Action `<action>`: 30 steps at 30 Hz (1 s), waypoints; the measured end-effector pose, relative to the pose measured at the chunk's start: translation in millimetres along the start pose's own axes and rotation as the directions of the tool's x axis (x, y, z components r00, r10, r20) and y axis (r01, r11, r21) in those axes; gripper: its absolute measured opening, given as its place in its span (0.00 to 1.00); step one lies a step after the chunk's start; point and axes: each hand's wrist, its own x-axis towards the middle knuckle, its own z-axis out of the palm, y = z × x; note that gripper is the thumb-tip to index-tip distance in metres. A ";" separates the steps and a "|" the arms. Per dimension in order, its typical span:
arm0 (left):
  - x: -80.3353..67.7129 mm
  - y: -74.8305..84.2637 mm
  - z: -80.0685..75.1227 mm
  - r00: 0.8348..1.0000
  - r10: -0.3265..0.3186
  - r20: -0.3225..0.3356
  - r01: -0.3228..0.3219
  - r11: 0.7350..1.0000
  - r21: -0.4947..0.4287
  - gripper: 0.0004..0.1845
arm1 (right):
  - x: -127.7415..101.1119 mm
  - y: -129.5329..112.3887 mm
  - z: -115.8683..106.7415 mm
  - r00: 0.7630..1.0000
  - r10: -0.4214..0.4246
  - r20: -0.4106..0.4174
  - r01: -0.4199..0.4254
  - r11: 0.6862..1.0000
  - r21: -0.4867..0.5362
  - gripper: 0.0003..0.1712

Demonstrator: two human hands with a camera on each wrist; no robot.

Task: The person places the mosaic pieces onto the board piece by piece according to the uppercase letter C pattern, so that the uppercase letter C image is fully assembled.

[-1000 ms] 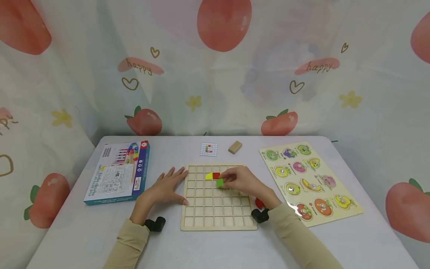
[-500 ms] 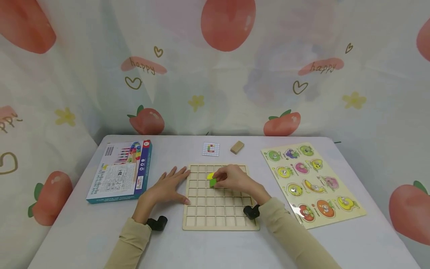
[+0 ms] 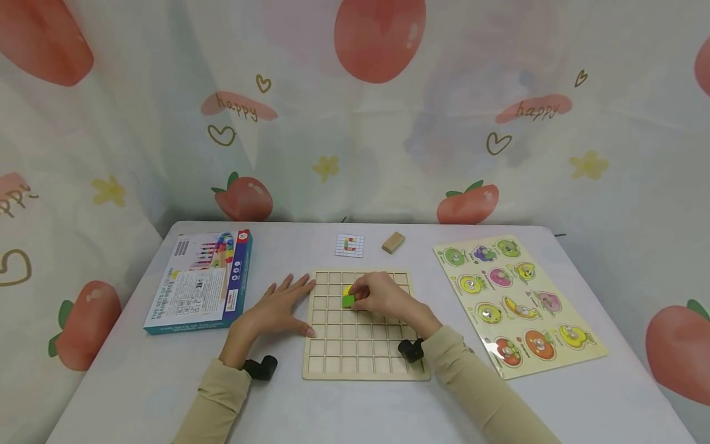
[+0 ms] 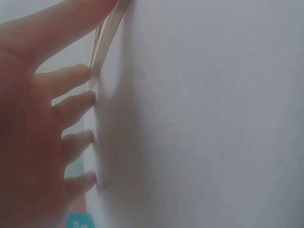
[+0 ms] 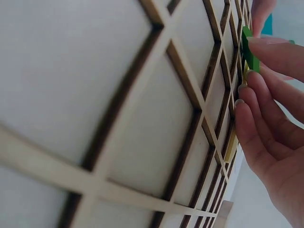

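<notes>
A wooden grid board (image 3: 366,368) lies flat on the table. In the head view my right hand (image 3: 383,295) is over its upper part and pinches a green square tile (image 3: 347,301) between thumb and fingers. The right wrist view shows the green tile (image 5: 250,50) tilted against the grid's ribs. Just above it sits a yellow tile (image 3: 347,289), partly hidden by the fingers; the red tile beside it is covered by my hand. My left hand (image 3: 275,310) lies with spread fingers, its fingertips and thumb at the board's left edge.
Behind the board lie a small pattern card (image 3: 350,245) and a wooden block (image 3: 393,242). A boxed toy (image 3: 198,282) is at the left. On the right rests a fruit puzzle board (image 3: 516,302). A patterned cloth (image 3: 355,154) hangs behind the table.
My right hand has moved left with the green tile, bringing it down to a cell below the yellow tile. It now covers the red tile. The left hand stays at the board's edge.
</notes>
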 end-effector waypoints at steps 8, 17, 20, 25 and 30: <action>0.3 1.7 -1.3 1.000 -0.008 -0.001 0.008 1.000 -0.004 0.58 | -0.4 0.8 1.3 1.000 -0.016 -0.014 0.016 1.000 -0.027 0.14; 0.6 2.6 -1.6 1.000 0.000 0.000 0.000 1.000 -0.006 0.58 | -5.3 2.6 -0.4 1.000 -0.008 -0.010 0.007 1.000 -0.022 0.13; -0.2 3.1 -1.7 1.000 0.001 0.001 -0.001 1.000 -0.005 0.58 | -11.0 4.4 -3.3 1.000 -0.015 -0.018 0.014 1.000 -0.010 0.12; -1.1 3.2 -1.5 1.000 -0.001 0.000 0.001 1.000 -0.001 0.58 | -24.5 10.8 -9.1 0.997 -0.064 -0.031 0.063 0.998 -0.027 0.12; -1.4 3.5 -1.2 1.000 -0.004 0.007 0.004 1.000 -0.007 0.58 | -41.4 21.2 -11.7 0.996 -0.068 -0.053 0.066 0.997 -0.031 0.12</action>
